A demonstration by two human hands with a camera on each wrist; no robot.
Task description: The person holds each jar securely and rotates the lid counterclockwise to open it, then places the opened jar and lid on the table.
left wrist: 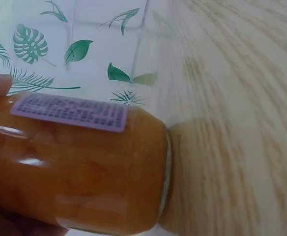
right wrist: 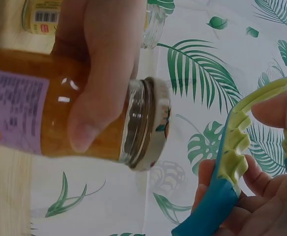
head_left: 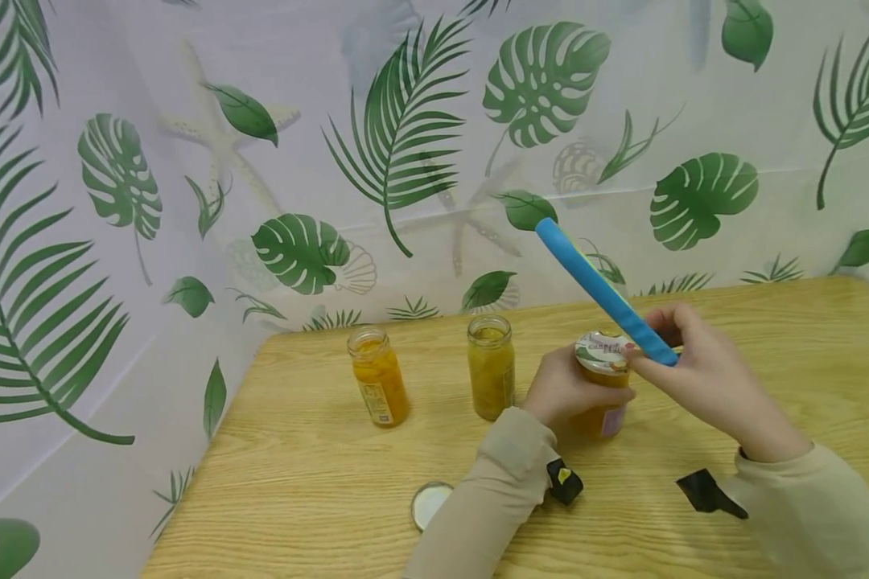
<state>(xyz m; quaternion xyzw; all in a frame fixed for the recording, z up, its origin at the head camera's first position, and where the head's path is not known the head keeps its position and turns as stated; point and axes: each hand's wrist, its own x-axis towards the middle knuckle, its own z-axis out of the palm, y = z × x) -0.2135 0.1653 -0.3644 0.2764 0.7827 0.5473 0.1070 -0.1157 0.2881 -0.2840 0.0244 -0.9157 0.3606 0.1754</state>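
Observation:
My left hand (head_left: 561,388) grips a lidded glass jar (head_left: 592,424) of orange preserve with a lilac label. In the left wrist view the jar's base is right at the wooden tabletop. A printed metal lid (head_left: 599,352) covers the jar. My right hand (head_left: 717,390) holds a blue jar opener (head_left: 597,283), slanting up and left beside the lid. The right wrist view shows the opener's yellow-green toothed inner edge (right wrist: 232,137), apart from the lid, with thumb and fingers around its handles.
Left of the held jar stand an uncapped jar of yellow-green fruit (head_left: 491,374) and an uncapped jar of orange fruit (head_left: 380,386). A loose lid (head_left: 429,503) lies by my left forearm. Behind the wooden table (head_left: 297,482) hangs a leaf-patterned sheet (head_left: 420,265).

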